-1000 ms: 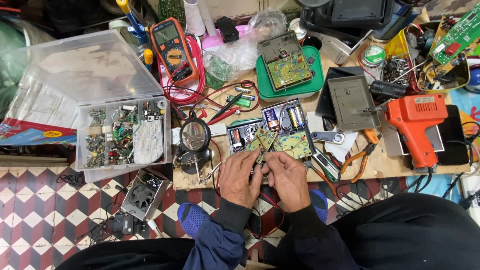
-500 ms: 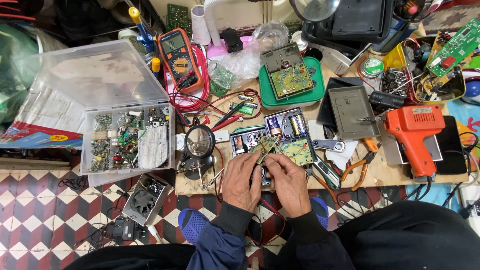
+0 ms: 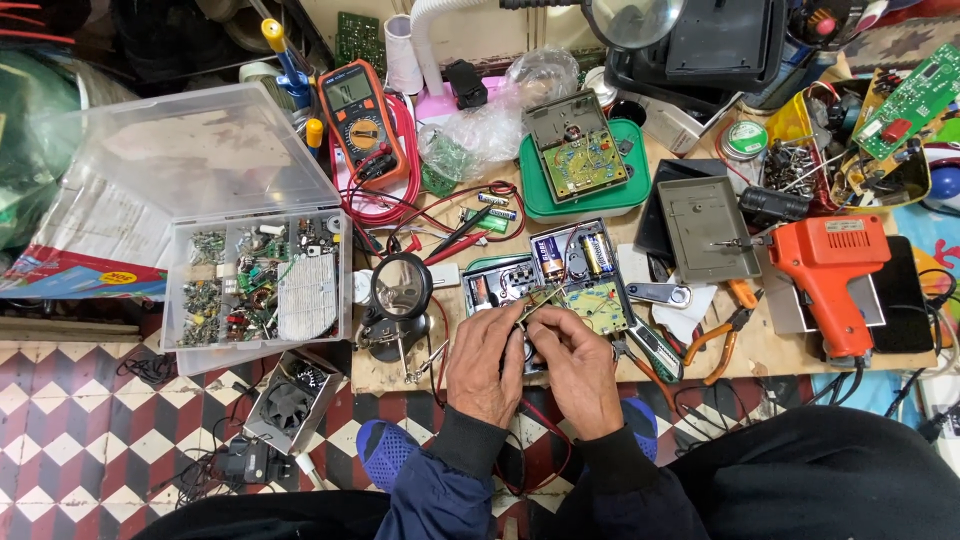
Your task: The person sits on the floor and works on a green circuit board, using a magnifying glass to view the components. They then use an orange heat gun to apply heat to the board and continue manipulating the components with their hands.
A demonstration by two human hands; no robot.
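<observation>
Two hands met at the near edge of the cluttered wooden tabletop (image 3: 770, 350), over an opened device (image 3: 560, 285) whose green circuit board and batteries lay exposed. The left hand (image 3: 487, 362) had its fingers (image 3: 505, 322) curled narrow around what looked like a thin probe or wire end, though the thing itself was too small to tell. The right hand (image 3: 580, 368) sat just beside it, touching it at the knuckles, fingers (image 3: 550, 325) pinched close at the board's near edge; what they gripped could not be made out. Red leads ran from under the hands toward an orange multimeter (image 3: 362, 120) farther back on the left. A small magnifier on a stand (image 3: 400, 290) stood just left of the device. A clear parts box (image 3: 255, 285), lid open, lay well to the left, full of small components. An orange soldering gun (image 3: 830, 270) rested to the right, with orange-handled pliers (image 3: 725, 325) between it and the device. A second open circuit board sat in a green tray (image 3: 580, 195) behind.
</observation>
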